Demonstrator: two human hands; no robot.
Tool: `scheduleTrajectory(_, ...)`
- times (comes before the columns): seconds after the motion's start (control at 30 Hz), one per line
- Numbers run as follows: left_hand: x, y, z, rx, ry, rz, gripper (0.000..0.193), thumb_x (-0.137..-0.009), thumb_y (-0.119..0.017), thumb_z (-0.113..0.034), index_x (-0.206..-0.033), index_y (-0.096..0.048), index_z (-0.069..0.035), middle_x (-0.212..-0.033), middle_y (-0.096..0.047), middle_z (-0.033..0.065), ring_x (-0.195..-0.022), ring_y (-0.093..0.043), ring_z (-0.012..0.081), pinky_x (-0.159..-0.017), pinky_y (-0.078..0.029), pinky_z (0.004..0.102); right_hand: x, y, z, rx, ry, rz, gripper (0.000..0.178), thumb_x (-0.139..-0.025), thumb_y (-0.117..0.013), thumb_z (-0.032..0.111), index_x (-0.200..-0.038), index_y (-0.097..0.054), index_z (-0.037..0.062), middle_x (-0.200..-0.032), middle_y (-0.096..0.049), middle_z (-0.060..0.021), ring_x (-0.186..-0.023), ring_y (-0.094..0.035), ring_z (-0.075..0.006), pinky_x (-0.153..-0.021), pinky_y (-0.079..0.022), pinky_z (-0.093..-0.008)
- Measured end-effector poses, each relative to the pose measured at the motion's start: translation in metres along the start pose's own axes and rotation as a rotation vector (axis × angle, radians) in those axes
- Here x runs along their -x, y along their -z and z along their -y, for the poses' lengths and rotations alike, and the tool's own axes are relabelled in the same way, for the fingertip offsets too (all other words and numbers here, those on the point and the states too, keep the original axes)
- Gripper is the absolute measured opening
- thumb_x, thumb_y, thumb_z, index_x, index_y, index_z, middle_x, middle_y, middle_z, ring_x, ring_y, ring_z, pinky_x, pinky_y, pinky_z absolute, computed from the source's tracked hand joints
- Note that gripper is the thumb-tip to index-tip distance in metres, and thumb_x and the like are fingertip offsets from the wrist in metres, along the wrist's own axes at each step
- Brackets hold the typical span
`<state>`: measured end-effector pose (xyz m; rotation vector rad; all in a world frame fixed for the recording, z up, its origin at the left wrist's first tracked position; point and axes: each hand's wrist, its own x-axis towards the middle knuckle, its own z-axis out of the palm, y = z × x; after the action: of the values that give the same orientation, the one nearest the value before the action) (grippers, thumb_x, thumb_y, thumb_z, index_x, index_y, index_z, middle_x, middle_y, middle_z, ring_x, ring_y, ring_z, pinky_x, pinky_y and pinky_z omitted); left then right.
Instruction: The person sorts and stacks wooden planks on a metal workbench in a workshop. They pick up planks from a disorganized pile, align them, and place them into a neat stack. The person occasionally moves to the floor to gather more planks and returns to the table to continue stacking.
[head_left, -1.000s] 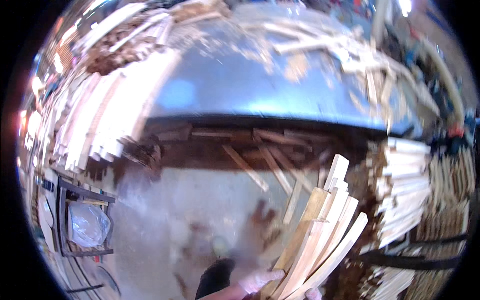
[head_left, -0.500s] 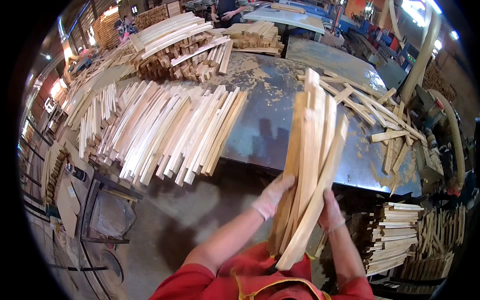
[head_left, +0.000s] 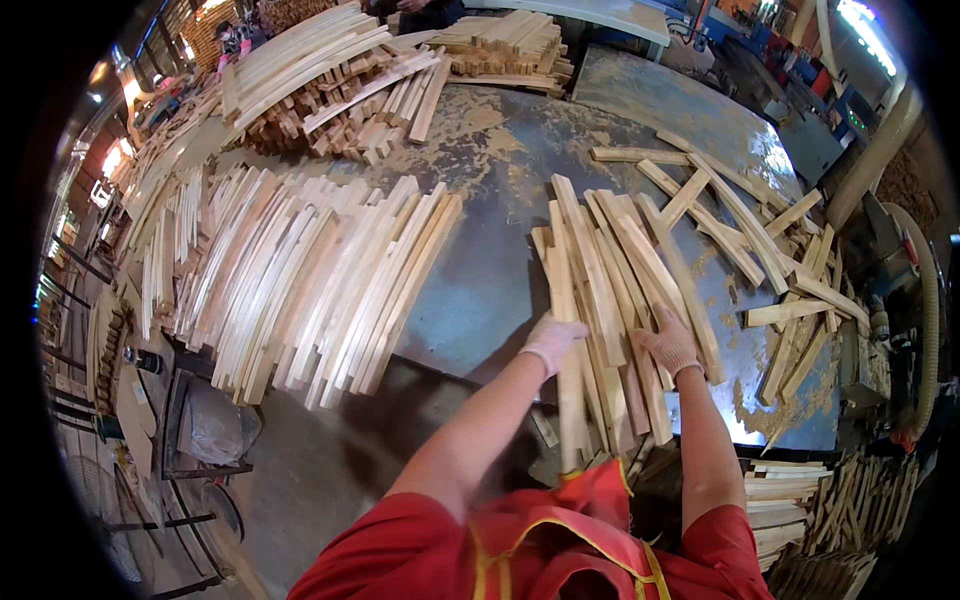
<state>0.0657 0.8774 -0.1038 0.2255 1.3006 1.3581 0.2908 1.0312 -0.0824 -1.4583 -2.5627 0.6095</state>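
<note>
A loose bundle of pale wooden strips [head_left: 608, 290] lies fanned out on the metal table, its near ends jutting past the front edge toward my red apron. My left hand [head_left: 553, 343], in a light glove, grips the bundle's left side, its thumb over the outer strip and its other fingers mostly hidden. On the right part of the bundle rests my gloved right hand [head_left: 670, 343], fingers spread across the strips. To the left, a long row of wooden strips [head_left: 300, 270] lies side by side.
Scattered strips [head_left: 740, 220] lie crossed on the right of the metal table [head_left: 490, 260], amid sawdust patches. Tall wood stacks [head_left: 320, 80] stand at the back left, with a person partly visible behind. More stacked strips [head_left: 785, 505] sit low at right. A ribbed hose [head_left: 925, 320] hangs at far right.
The bundle has come down from an upright hold in both hands to lying on the table, its strips spreading apart. My right hand has moved from the bundle's side onto its top.
</note>
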Motion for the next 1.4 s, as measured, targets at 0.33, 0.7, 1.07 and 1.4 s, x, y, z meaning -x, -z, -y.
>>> scheduleTrajectory(0.33,0.032,0.155,-0.127,-0.749,-0.141,-0.553,0.06,-0.074,-0.085,-0.012,-0.126,-0.063,0.007,-0.113,-0.07,0.0235,-0.112,-0.068,0.0356,-0.099,-0.053,0.0422,-0.023,-0.006,0.027,0.079,0.154,-0.259,0.074,-0.08,-0.08,0.036,-0.14,-0.058,0.0004,-0.143,-0.058,-0.0189,-0.13,-0.055,-0.0412,-0.11,-0.046,-0.0492)
scheduleTrajectory(0.7,0.046,0.193,-0.099,-1.757,-0.018,-0.681,0.104,-0.085,-0.075,-0.032,-0.166,-0.018,-0.002,-0.165,-0.039,0.016,-0.148,-0.044,0.0349,-0.117,-0.041,0.0479,-0.029,-0.016,0.116,-0.064,0.114,0.214,0.11,-0.073,-0.089,0.025,-0.164,-0.029,0.01,-0.151,-0.052,-0.0242,-0.139,-0.053,-0.0422,-0.114,-0.047,-0.0429)
scheduleTrajectory(1.07,0.036,0.235,-0.126,-1.747,-0.409,-0.606,0.078,-0.089,-0.067,-0.023,-0.16,-0.039,-0.006,-0.158,-0.046,0.014,-0.147,-0.042,0.0332,-0.116,-0.037,0.0475,-0.047,-0.021,0.135,-0.028,-0.096,0.094,0.092,-0.079,-0.074,0.009,-0.162,-0.034,0.0114,-0.136,-0.064,-0.0277,-0.122,-0.065,-0.0433,-0.102,-0.054,-0.0485)
scheduleTrajectory(1.4,0.228,0.262,0.003,-1.578,-0.811,-0.201,0.064,-0.088,-0.07,-0.035,-0.144,-0.055,-0.009,-0.139,-0.056,0.0148,-0.134,-0.052,0.0357,-0.115,-0.039,0.0539,-0.041,-0.171,0.302,-0.443,0.027,0.029,0.08,-0.082,-0.077,0.028,-0.153,-0.047,0.0055,-0.135,-0.063,-0.0281,-0.128,-0.059,-0.0469,-0.109,-0.049,-0.0512)
